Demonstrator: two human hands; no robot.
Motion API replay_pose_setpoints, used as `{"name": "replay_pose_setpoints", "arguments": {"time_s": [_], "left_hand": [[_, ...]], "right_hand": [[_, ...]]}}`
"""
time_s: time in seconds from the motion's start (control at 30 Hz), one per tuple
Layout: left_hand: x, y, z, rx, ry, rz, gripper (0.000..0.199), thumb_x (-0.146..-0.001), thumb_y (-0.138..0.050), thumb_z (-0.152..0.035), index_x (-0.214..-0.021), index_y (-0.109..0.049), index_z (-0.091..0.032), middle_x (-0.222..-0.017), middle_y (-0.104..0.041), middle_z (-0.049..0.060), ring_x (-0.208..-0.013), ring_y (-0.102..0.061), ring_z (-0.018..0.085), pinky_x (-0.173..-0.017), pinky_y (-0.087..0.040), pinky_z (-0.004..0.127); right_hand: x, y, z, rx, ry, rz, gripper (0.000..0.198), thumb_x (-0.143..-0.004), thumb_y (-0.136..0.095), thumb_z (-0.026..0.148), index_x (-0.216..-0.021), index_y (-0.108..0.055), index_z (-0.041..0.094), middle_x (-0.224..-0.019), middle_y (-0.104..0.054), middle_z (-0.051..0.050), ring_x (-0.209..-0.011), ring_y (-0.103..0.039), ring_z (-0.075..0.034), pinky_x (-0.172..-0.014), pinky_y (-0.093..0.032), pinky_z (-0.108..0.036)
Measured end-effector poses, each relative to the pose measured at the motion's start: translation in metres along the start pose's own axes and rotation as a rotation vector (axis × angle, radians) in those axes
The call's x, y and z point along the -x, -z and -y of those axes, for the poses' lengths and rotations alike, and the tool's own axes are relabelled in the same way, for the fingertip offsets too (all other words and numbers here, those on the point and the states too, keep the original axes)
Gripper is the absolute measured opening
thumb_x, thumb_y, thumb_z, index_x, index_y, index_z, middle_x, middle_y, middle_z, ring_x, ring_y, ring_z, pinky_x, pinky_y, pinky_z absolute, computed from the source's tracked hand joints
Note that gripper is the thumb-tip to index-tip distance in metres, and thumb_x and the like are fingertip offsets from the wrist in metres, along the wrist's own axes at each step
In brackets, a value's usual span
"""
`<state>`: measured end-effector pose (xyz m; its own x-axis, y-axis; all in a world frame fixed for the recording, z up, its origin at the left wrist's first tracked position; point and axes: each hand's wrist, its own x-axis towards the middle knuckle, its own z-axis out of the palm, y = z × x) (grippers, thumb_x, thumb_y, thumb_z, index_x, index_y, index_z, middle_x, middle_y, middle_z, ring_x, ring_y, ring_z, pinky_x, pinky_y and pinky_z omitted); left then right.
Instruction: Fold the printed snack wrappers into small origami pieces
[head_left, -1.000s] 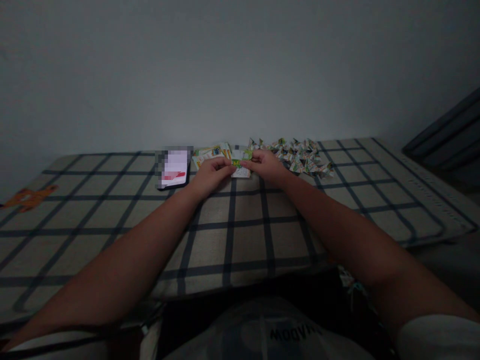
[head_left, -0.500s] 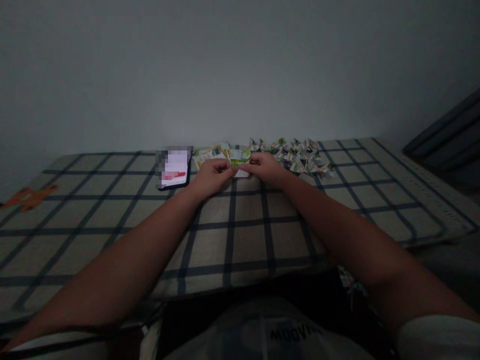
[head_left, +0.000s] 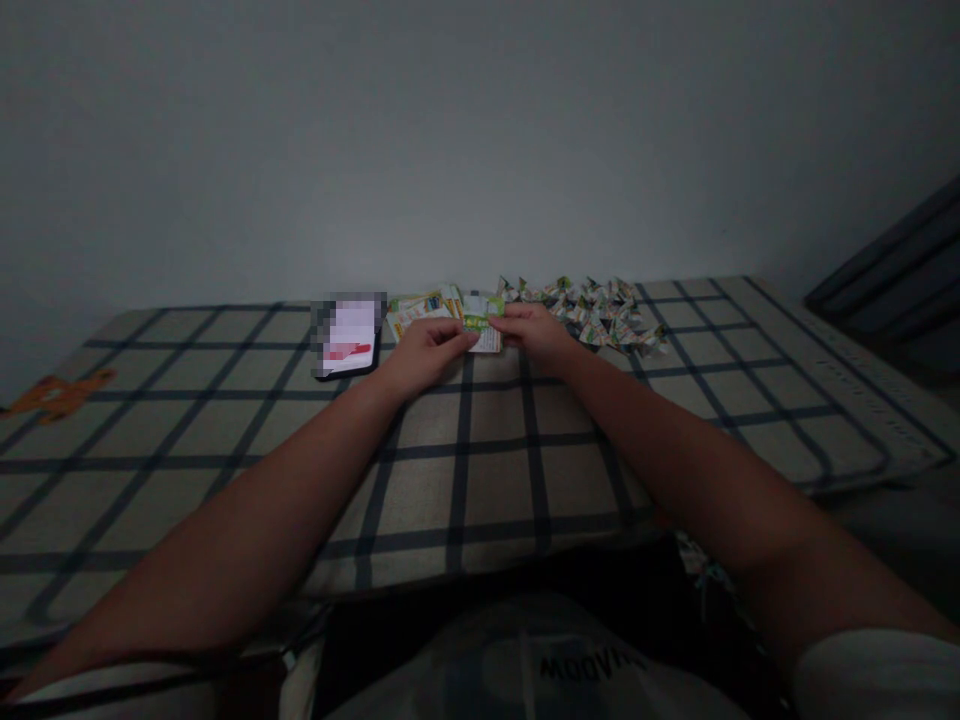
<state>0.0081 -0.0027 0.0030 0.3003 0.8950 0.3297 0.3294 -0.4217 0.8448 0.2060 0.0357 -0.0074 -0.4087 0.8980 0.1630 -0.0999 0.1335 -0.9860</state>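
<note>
Between my hands is a small printed piece of paper (head_left: 487,338), green and white. My left hand (head_left: 429,352) pinches its left side with thumb and fingers. At the right side, the fingers of my right hand (head_left: 534,332) are closed on the same paper. Behind my left hand lies a pile of similar printed papers (head_left: 420,305), partly hidden by it. Beyond and to the right of my right hand sit several folded paper shapes (head_left: 600,308) with pointed corners, close together.
A phone (head_left: 351,335) with a lit screen lies left of the papers. The checked tablecloth (head_left: 495,450) covers the table up to a grey wall (head_left: 480,140). An orange figure (head_left: 60,393) is at the far left, and dark slats (head_left: 892,260) stand at the right.
The thumb and fingers of my right hand have shifted slightly along the paper, so more of its printed face shows. My left hand stays nearly in place.
</note>
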Motion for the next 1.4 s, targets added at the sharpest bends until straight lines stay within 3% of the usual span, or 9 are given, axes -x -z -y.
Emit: {"name": "replay_pose_setpoints", "arguments": {"time_s": [0.17,0.33,0.57,0.7,0.9,1.0,1.23,1.4], "left_hand": [[0.0,-0.002,0.002,-0.008,0.034,0.008,0.042,-0.082,-0.069,-0.054,-0.059,-0.059,-0.02,-0.057,-0.046,-0.002,-0.056,-0.038,0.013,-0.054,-0.028,0.029],[0.0,0.002,0.007,-0.028,0.049,0.004,0.041,-0.083,-0.069,-0.054,-0.063,-0.067,-0.019,-0.057,-0.051,-0.001,-0.054,-0.041,0.012,-0.052,-0.028,0.028],[0.0,0.0,0.004,0.096,0.127,0.049,0.039,-0.083,-0.072,-0.053,-0.074,-0.072,-0.016,-0.058,-0.056,-0.001,-0.049,-0.041,0.008,-0.049,-0.027,0.024],[-0.002,-0.001,0.005,0.189,0.104,0.058,0.039,-0.077,-0.078,-0.053,-0.078,-0.076,-0.014,-0.066,-0.066,0.003,-0.059,-0.054,0.011,-0.055,-0.037,0.023],[0.0,0.001,0.002,0.141,0.104,-0.01,0.033,-0.08,-0.078,-0.048,-0.078,-0.078,-0.015,-0.065,-0.069,0.004,-0.055,-0.053,0.011,-0.054,-0.038,0.023],[0.0,0.001,0.002,0.126,0.095,-0.064,0.033,-0.08,-0.078,-0.047,-0.072,-0.075,-0.015,-0.062,-0.067,0.003,-0.055,-0.053,0.011,-0.053,-0.038,0.023],[-0.002,-0.003,0.012,0.15,0.113,-0.072,0.039,-0.079,-0.076,-0.053,-0.068,-0.074,-0.016,-0.067,-0.07,0.005,-0.059,-0.057,0.012,-0.058,-0.044,0.023],[-0.005,0.0,0.013,0.181,0.073,-0.179,0.039,-0.077,-0.077,-0.055,-0.07,-0.072,-0.017,-0.062,-0.065,0.001,-0.058,-0.055,0.012,-0.058,-0.042,0.024]], "right_hand": [[-0.003,0.004,-0.003,0.014,0.015,-0.039,0.042,-0.069,-0.082,0.042,-0.057,-0.049,0.019,-0.059,-0.049,0.005,-0.058,-0.048,-0.009,-0.057,-0.04,-0.023],[-0.006,0.003,-0.005,0.019,-0.002,-0.043,0.042,-0.079,-0.073,0.058,-0.072,-0.06,0.018,-0.07,-0.061,-0.001,-0.064,-0.058,-0.013,-0.059,-0.048,-0.026],[-0.006,0.006,-0.002,0.317,0.216,-0.112,0.055,-0.087,-0.063,0.065,-0.06,-0.05,0.019,-0.059,-0.045,0.004,-0.057,-0.042,-0.009,-0.054,-0.036,-0.024],[-0.008,0.007,-0.005,0.327,0.198,-0.132,0.056,-0.089,-0.059,0.068,-0.063,-0.053,0.019,-0.058,-0.049,0.003,-0.057,-0.045,-0.01,-0.054,-0.036,-0.023],[-0.002,0.004,0.001,0.315,0.244,-0.079,0.059,-0.086,-0.055,0.075,-0.068,-0.058,0.019,-0.058,-0.056,0.001,-0.055,-0.052,-0.011,-0.055,-0.042,-0.025],[0.001,0.005,0.004,0.346,0.259,0.016,0.051,-0.08,-0.069,0.067,-0.07,-0.057,0.019,-0.061,-0.057,0.002,-0.057,-0.054,-0.011,-0.055,-0.042,-0.024],[-0.002,0.008,0.0,0.437,0.235,0.03,0.031,-0.085,-0.068,0.042,-0.072,-0.051,0.02,-0.064,-0.05,0.005,-0.059,-0.05,-0.01,-0.055,-0.039,-0.023],[-0.001,0.006,0.0,0.43,0.234,0.069,0.03,-0.083,-0.068,0.039,-0.07,-0.048,0.02,-0.063,-0.045,0.006,-0.059,-0.047,-0.009,-0.054,-0.039,-0.022]]}}
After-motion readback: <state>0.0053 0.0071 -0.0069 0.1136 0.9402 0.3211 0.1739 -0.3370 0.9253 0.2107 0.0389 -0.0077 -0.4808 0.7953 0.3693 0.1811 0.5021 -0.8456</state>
